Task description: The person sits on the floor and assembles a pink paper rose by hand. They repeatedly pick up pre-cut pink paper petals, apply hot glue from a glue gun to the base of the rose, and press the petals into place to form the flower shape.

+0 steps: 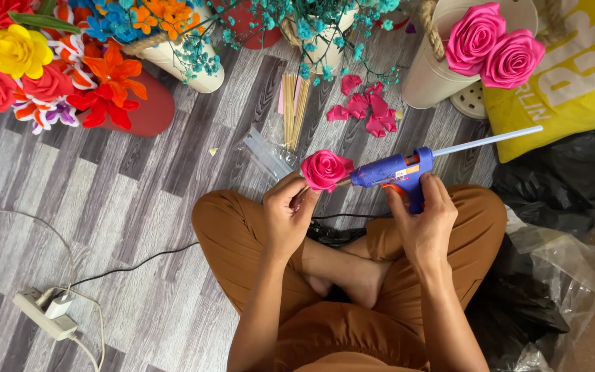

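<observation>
Now your left hand [289, 210] pinches the pink rose [326, 169] from below, above your lap; your right hand [423, 219] is clamped on the blue glue gun [395, 170], nozzle at the rose. Beyond, petals [366, 108] and sticks [293, 109] lie on the floor [125, 207].

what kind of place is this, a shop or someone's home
Probably a home craft corner, worked on the floor. The left hand holds a pink paper rose, the right hand a blue glue gun, with loose pink petals and buckets of finished flowers nearby.
</observation>
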